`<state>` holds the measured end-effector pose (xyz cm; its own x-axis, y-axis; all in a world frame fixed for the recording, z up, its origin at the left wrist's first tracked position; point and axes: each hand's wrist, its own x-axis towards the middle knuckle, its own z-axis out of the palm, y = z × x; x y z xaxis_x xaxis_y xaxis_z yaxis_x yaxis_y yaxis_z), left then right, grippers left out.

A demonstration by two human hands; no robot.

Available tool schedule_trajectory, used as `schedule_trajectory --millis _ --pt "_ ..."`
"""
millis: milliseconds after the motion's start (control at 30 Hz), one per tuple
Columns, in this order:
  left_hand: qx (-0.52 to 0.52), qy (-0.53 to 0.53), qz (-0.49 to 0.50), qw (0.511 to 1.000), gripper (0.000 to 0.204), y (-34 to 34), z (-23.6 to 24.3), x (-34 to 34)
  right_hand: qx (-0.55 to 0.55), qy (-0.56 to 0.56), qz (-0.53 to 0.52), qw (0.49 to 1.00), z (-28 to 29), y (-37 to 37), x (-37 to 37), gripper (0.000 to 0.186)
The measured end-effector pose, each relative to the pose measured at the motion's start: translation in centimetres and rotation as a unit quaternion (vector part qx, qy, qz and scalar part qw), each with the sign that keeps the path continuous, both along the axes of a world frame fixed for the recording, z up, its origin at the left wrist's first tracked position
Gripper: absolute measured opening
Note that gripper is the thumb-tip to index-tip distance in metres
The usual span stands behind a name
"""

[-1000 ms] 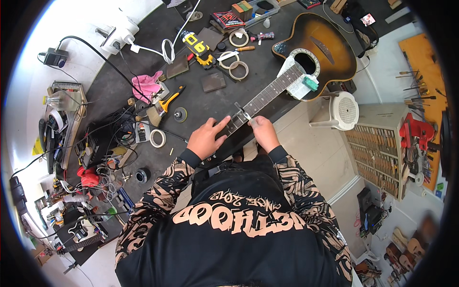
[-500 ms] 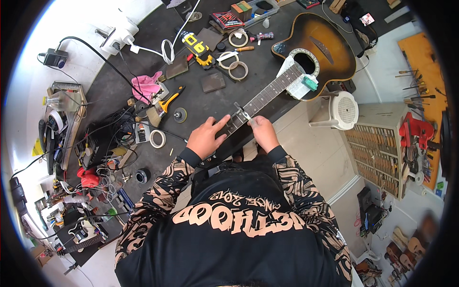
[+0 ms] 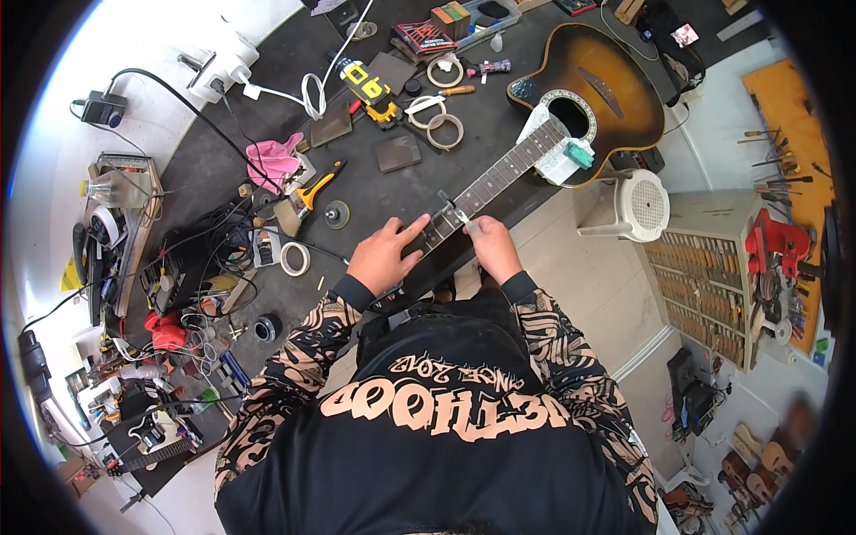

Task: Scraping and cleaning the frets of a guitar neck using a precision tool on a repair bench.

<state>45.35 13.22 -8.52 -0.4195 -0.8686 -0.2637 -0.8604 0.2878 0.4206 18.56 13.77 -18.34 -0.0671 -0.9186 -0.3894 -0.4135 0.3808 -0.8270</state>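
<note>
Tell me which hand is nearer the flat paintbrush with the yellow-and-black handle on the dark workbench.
Left. The left hand is to the lower right of the paintbrush; the right hand is farther right, beside the dark inlaid guitar fretboard.

one sunburst guitar (image 3: 580, 76) is counted on the workbench (image 3: 379, 196), with one left hand (image 3: 382, 259) and one right hand (image 3: 493, 245) seen at its neck and one green block (image 3: 579, 157) over its body. left of the guitar, three pale rings (image 3: 460, 134) are found grouped together; farther left of it, one white ring (image 3: 283, 259), one wide brush (image 3: 308, 194), one pink cloth (image 3: 276, 160) and one yellow-and-black tool (image 3: 366, 87) are counted. below and right of the guitar, one white stool (image 3: 645, 207) is seen.
</note>
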Motion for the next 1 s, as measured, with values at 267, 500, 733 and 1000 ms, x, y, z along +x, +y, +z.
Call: schedule_trajectory --millis 267,500,733,1000 --pt "-0.020 0.002 0.002 1.000 0.078 -0.3 0.1 0.2 0.009 -0.002 0.000 1.000 0.7 -0.2 0.1 0.033" --pt "-0.003 -0.005 0.007 1.000 0.078 -0.7 0.3 -0.2 0.018 0.006 0.005 1.000 1.1 -0.5 0.3 0.032" --pt "-0.009 -0.005 0.011 1.000 0.078 -0.6 0.2 0.0 0.011 -0.003 0.003 1.000 0.6 -0.4 0.2 0.032" --pt "-0.008 -0.001 0.009 1.000 0.078 -0.5 0.2 0.0 0.008 -0.009 0.003 1.000 1.2 -0.4 0.2 0.031"
